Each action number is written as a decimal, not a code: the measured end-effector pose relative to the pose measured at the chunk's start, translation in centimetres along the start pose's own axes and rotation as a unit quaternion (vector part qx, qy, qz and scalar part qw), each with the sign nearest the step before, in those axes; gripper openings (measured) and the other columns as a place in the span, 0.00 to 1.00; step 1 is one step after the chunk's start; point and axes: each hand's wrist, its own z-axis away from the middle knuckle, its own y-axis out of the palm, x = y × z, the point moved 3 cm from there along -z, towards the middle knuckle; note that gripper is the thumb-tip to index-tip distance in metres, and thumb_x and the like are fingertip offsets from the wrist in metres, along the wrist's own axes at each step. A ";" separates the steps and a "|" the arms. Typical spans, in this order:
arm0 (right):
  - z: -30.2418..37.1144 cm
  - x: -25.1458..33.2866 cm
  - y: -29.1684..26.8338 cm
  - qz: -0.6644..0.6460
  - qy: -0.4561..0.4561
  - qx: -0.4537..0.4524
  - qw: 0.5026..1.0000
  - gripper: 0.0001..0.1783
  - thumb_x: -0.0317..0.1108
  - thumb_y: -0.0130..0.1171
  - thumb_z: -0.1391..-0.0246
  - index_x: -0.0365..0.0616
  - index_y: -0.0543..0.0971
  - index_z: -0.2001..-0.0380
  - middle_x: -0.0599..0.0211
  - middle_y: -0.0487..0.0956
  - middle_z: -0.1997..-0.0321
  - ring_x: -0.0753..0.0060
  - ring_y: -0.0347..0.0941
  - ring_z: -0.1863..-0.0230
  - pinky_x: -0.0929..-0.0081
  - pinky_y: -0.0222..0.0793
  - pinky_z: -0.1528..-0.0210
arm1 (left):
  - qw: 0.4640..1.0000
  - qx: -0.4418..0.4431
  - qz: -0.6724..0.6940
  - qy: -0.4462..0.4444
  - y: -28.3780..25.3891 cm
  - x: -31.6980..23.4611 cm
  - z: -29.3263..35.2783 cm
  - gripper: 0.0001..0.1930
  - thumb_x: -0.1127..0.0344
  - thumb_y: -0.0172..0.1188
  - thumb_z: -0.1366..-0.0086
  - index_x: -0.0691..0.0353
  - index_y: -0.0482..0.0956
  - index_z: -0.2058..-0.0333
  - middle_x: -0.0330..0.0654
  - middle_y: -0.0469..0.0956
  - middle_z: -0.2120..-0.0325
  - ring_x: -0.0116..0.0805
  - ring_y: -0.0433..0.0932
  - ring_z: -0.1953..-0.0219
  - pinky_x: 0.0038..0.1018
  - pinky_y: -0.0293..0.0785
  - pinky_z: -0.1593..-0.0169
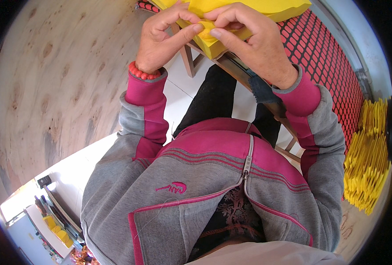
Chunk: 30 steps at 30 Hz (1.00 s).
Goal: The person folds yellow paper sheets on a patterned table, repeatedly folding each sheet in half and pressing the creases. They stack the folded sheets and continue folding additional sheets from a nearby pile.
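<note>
At the far centre, one bright yellow sheet [208,41] is lying creased and folded, its pointed corner facing near. Left hand [163,40] and right hand [261,46] are pinching its fold, thumbs close together.

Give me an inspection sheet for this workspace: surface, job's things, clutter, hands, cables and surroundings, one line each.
Surface: table with a red-and-black patterned top.
Job's things: yellow sheet, its folded part at the table's near edge.
Clutter: dark cloth hanging at that edge.
Hands: left hand and right hand both pinch the yellow sheet.
Cables: nothing seen.
Surroundings: wooden board to the left; bundled yellow pieces to the right.
</note>
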 end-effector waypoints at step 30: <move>26.5 -7.9 -0.1 0.366 0.208 0.126 0.898 0.16 0.31 0.63 0.44 0.42 0.78 0.52 0.57 0.80 0.46 0.50 0.77 0.45 0.57 0.74 0.44 | 0.991 -0.132 0.023 -0.025 1.0 -0.7 -0.1 0.06 0.75 0.67 0.34 0.64 0.82 0.60 0.34 0.82 0.62 0.23 0.78 0.58 0.21 0.73 0.51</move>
